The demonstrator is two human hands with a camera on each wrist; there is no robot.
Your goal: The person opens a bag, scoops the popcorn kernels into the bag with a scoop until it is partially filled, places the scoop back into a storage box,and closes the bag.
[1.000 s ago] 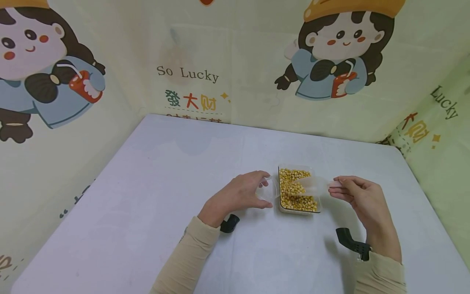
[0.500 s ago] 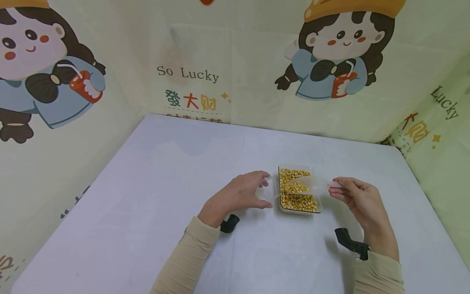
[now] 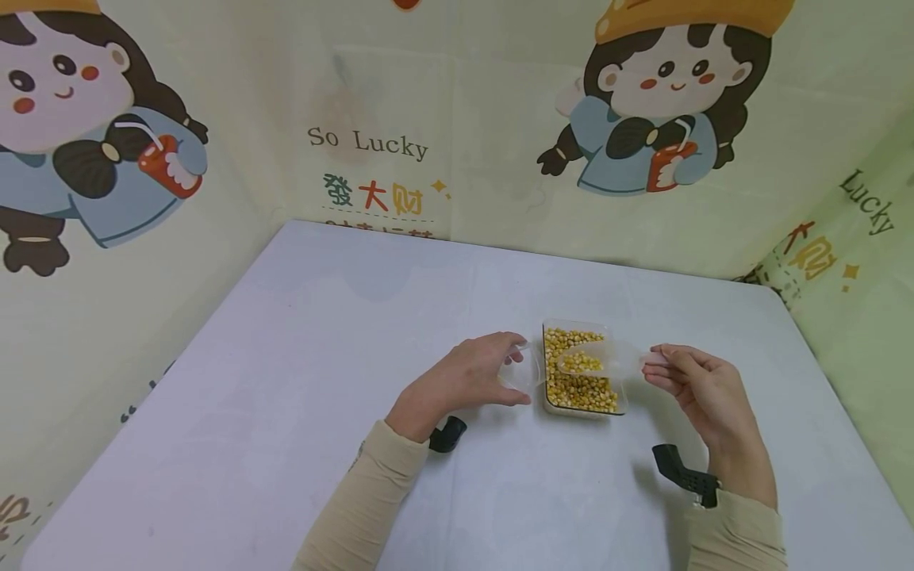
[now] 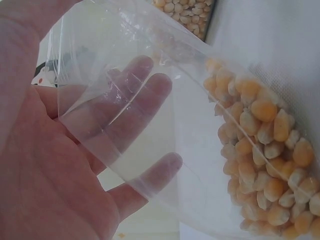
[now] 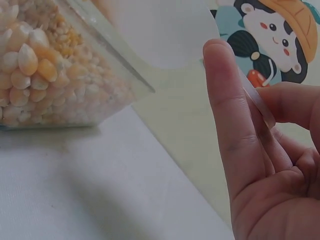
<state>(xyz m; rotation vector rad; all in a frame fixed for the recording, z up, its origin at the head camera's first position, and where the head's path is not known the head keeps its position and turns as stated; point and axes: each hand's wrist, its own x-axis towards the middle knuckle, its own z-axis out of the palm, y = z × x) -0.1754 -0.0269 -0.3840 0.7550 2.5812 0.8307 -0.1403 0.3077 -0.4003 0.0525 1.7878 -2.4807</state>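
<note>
The fingers of the right hand (image 3: 703, 390) pinch the handle end of a translucent scoop (image 3: 620, 358), whose blade lies over an open box (image 3: 581, 413) of corn kernels (image 3: 581, 394) on the worktop (image 3: 214, 412) and points toward the person's left. Whether grains lie in the blade or only show through it is hard to tell. The fingers of the left hand (image 3: 464, 373) are curved round a clear vessel (image 3: 528, 373) just beside the box, and the left wrist view shows loose kernels (image 4: 262, 160) inside it. The step in hand looks like scooping, and it probably goes best with a shallow, level stroke, the tip then tilted up a little so that nothing slides off. Since the pinch is far back, a heavy load could twist the scoop, so modest fills seem wiser. The vessel is well placed close to the box, where a short, low path would limit spills; a gentle hold should spare its thin-looking wall from being squeezed.
</note>
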